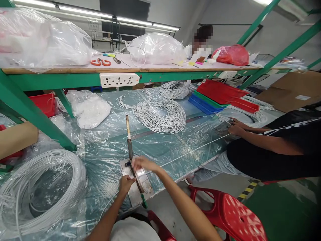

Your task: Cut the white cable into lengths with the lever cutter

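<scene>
A metal plate fixture (147,184) lies near the table's front edge, with a dark bar across it and an upright lever (128,129) with a worn handle at its far end. My left hand (126,184) is closed at the fixture's left side, fingertips pinched near the bar. A thin white cable (108,203) runs up to this hand from the lower left. My right hand (144,164) is over the fixture by the lever's base, its fingers blurred by motion. Another white cable length (195,149) stretches right from the fixture toward a co-worker's hands.
A large cable coil (75,180) lies at left, and another coil (160,115) sits mid-table. Stacked red, green and blue trays (213,97) stand behind the co-worker's hands (237,127). A green shelf frame (37,97) rises at left. A red stool (235,214) is below right.
</scene>
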`<control>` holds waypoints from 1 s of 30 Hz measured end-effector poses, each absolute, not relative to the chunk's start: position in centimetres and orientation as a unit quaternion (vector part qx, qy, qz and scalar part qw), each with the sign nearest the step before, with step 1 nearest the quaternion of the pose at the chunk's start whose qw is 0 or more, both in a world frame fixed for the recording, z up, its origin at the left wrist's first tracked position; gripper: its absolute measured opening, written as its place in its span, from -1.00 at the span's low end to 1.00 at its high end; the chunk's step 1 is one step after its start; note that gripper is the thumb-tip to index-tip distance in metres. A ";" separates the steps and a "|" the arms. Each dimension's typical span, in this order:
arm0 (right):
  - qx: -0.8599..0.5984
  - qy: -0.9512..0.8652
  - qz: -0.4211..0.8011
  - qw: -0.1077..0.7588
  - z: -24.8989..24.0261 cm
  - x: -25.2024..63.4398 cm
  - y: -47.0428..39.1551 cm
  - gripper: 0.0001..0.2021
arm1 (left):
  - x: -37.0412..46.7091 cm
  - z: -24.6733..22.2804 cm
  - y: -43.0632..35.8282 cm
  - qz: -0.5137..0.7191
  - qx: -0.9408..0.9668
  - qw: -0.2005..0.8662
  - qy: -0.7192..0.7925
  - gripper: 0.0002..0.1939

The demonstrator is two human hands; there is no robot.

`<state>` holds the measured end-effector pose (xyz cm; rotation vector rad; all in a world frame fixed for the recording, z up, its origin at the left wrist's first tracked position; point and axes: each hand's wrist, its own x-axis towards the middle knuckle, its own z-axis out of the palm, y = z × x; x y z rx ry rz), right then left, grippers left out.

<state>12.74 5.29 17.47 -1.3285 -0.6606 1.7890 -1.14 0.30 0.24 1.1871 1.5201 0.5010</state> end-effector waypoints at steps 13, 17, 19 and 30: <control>-0.571 -0.357 0.652 0.348 19.4 10.0 21.3 -0.46 | -0.3 -0.1 0.0 0.234 0.506 0.483 0.675 -0.63; -0.559 -0.346 0.673 0.338 21.1 11.4 19.1 -0.37 | -0.1 0.3 -0.4 0.232 0.511 0.460 0.688 -0.65; -0.537 -0.346 0.693 0.335 22.2 12.9 16.4 -0.36 | -0.1 0.3 -0.5 0.231 0.514 0.451 0.692 -0.64; -0.585 -0.227 0.717 0.305 18.3 17.3 -8.4 -0.28 | 0.1 0.9 -0.7 0.234 0.520 0.431 0.700 -0.64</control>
